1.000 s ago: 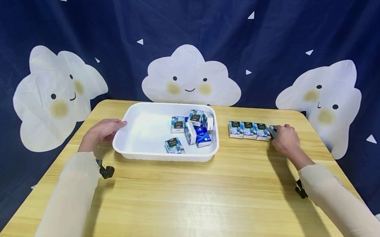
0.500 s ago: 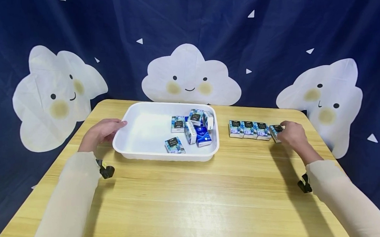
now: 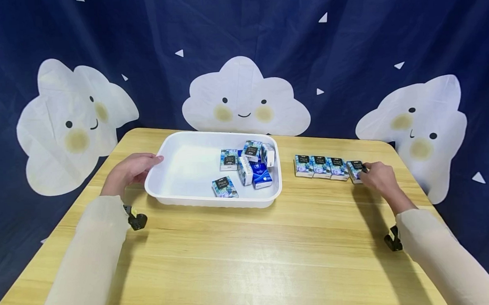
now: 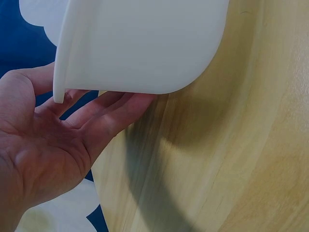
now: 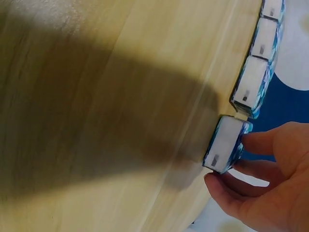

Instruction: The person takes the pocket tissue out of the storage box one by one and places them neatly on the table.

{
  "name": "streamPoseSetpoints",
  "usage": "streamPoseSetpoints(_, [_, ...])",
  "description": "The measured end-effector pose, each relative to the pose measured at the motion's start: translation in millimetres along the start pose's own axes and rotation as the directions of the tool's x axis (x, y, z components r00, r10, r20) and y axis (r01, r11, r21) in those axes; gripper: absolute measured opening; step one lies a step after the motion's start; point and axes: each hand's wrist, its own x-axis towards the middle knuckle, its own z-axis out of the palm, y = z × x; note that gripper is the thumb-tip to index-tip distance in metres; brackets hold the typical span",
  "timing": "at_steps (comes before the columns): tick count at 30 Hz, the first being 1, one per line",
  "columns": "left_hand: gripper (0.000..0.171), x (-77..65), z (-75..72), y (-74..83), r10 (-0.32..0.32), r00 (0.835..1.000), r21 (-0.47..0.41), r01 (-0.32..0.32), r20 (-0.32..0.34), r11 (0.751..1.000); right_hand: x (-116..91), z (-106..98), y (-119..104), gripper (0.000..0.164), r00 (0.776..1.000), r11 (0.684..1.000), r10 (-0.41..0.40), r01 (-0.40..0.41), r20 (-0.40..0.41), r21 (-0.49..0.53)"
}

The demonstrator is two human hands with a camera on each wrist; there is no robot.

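Observation:
My left hand (image 3: 136, 168) grips the left end of a white plastic tray (image 3: 189, 202), thumb over the rim and fingers beneath it, as the left wrist view shows. At the right, my right hand (image 3: 378, 178) pinches a small blue floral tissue pack (image 3: 355, 171) by its right side. In the right wrist view the thumb (image 5: 258, 143) lies against that tissue pack (image 5: 224, 142), with the other fingers at its near end. To its left, across a narrow gap, three matching tissue packs (image 3: 321, 166) lie side by side in a row.
Inside the tray, several tissue packs lie loosely toward the right, among them a plain blue one (image 3: 262, 176) and a floral one (image 3: 224, 187) near the front. The wooden table (image 3: 249, 261) ends at a dark blue cloud-print curtain (image 3: 326, 58).
The tissue pack in my right hand has gone from tilted to flat on the table, right of the row. My right hand has shifted slightly right; the left hand and tray stay still.

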Motion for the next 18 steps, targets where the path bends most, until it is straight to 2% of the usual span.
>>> streamPoseSetpoints(5, [0.068,1.7,-0.5,-1.5,-0.004,1.0,-0.001,0.004,-0.003,1.0,0.1,0.4,-3.0,0.058,1.0,1.0,0.022,-0.022,0.012,0.015])
streamPoseSetpoints(18, [0.069,2.7,0.3,-1.7,-0.006,1.0,-0.009,0.006,0.0,1.0,0.7,7.6,-6.1,0.057,0.999,1.0,0.001,-0.001,-0.04,0.017])
